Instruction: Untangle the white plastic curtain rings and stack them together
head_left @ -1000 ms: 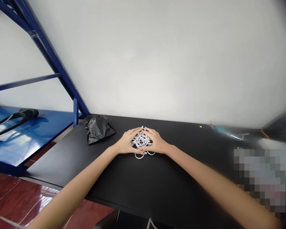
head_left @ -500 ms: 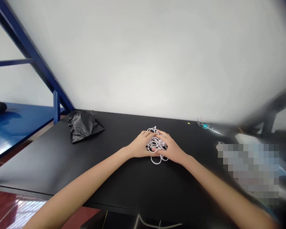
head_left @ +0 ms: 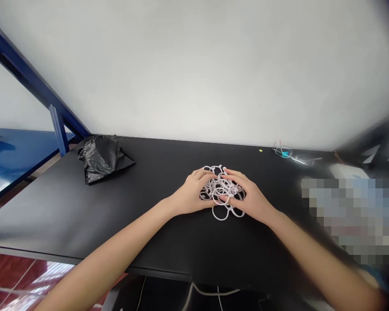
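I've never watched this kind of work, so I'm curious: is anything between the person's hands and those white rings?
Nothing visible is in the way: the left hand and right hand touch the white rings from either side. The black plastic bag lies apart, farther left.

Left hand (head_left: 192, 195) and right hand (head_left: 255, 199), both bare; left forearm (head_left: 125, 244) and right forearm (head_left: 306, 248), likewise uncovered, slender and tapering.

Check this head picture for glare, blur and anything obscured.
Head view, centre: left hand, right hand and white rings look fairly crisp; head view, right side: right forearm softens toward the edge, a pixelated block hides what lies there; head view, lower left: bright glare on red floor tiles.
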A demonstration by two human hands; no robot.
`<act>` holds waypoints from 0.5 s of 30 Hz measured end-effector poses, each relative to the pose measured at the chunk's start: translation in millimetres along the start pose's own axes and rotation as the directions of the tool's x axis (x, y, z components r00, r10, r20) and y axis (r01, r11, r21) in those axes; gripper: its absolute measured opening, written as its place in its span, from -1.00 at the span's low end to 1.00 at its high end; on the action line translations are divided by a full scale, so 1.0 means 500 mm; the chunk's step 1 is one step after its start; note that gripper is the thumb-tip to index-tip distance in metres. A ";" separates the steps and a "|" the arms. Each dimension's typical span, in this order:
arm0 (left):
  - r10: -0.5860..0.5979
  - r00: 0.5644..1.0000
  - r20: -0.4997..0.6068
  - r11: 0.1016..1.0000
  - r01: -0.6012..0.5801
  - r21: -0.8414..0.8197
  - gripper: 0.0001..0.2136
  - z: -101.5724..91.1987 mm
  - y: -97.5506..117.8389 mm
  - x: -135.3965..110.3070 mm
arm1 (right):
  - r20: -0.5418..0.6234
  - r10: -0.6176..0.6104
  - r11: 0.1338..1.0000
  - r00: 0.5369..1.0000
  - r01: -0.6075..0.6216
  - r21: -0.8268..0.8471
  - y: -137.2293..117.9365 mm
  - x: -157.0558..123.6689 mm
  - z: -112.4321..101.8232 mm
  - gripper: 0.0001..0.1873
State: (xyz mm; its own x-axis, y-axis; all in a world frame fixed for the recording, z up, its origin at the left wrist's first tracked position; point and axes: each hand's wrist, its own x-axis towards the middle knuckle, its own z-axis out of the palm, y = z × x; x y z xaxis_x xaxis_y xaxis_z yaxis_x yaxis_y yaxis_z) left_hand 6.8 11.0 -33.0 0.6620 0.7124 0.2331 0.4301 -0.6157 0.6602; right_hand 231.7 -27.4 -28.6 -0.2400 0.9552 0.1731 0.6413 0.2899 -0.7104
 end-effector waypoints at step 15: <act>-0.009 0.999 0.043 1.000 0.008 0.013 -0.54 -0.019 -0.005 -0.005 | 0.061 0.010 0.996 0.998 -0.016 0.087 -0.005 0.000 -0.056 -0.62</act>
State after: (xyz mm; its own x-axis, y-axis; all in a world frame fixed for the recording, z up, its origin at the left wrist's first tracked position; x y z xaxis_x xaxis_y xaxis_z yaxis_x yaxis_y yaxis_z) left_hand -1.6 14.0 -28.5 0.6840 0.7026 0.1963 0.4436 -0.6142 0.6527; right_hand 250.5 -26.2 -7.4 -0.2776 0.9527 0.1235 0.5791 0.2686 -0.7698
